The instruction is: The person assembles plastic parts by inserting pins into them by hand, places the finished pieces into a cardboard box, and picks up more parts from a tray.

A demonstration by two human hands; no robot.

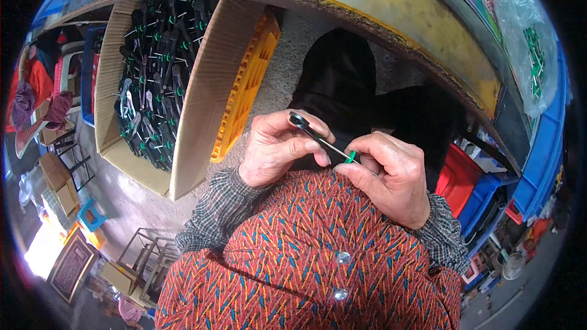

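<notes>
In front of my body, my left hand [278,148] is closed, its thumb and fingers pinching a slim black lever-shaped part [313,134] with a round, holed-looking head. The part slants down to the right. At its lower end is a small green round piece [351,157], pinched between the thumb and forefinger of my right hand [391,174]. The green piece touches or nearly touches the lever; my fingers hide how they meet. On my left, an open cardboard box [208,85] is full of similar black parts [156,79] with green pieces and shiny pins.
A worn-edged table [391,9] curves across the top. On its right lies a clear plastic bag [520,43] with green pinned pieces [535,61]. A yellow crate [247,95] stands beside the box. Blue bins [483,201] and a red one [455,177] stand right of my legs.
</notes>
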